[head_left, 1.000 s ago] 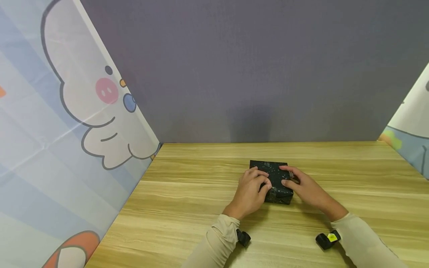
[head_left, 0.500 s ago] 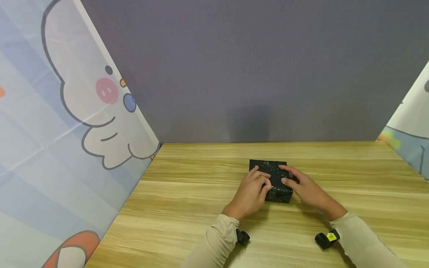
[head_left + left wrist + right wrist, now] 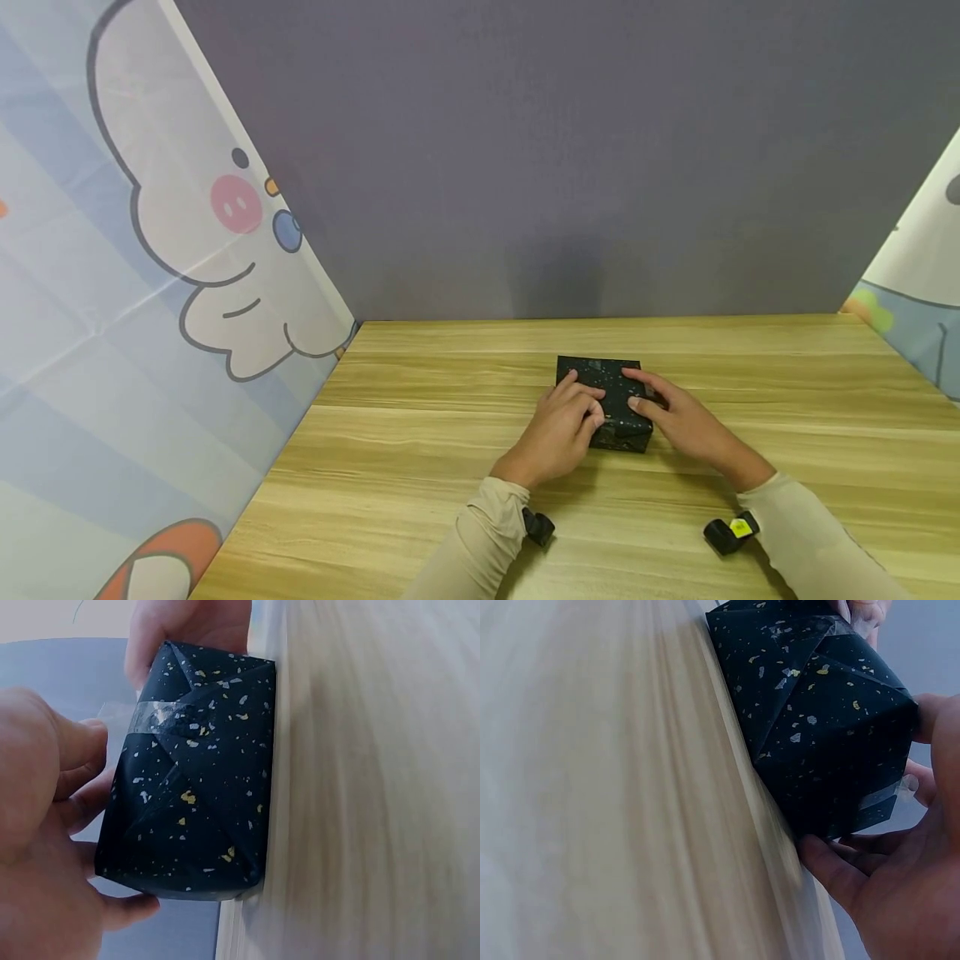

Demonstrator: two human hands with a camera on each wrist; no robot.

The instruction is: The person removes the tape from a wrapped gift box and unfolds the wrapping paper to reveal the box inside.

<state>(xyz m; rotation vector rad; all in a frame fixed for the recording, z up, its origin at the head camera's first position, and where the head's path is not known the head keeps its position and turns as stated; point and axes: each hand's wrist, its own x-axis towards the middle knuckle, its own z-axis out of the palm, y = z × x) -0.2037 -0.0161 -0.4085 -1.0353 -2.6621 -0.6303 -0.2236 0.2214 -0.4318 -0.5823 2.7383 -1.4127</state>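
A black wrapped box [image 3: 618, 390] with gold and silver flecks lies on the wooden table under both hands. My left hand [image 3: 553, 429] rests over its left part, fingers spread on the top. Its thumb and curled index finger pinch the loose end of a clear tape strip [image 3: 163, 718] stuck to the folded end facing me. My right hand [image 3: 688, 421] grips the right side, thumb on the top edge and other fingers along the side. Another tape piece [image 3: 881, 795] shows on that side, its end sticking up.
The wood-grain table [image 3: 420, 467] spreads around the box. A grey panel [image 3: 570, 167] rises along the table's back edge, and a cartoon-printed cloth [image 3: 187, 333] hangs at the left. Black wrist cameras [image 3: 723, 537] sit beside the sleeves.
The left fingers straighten a little over the top. Box and both hands shift slightly leftward and up in the head view; the right hand's hold looks the same.
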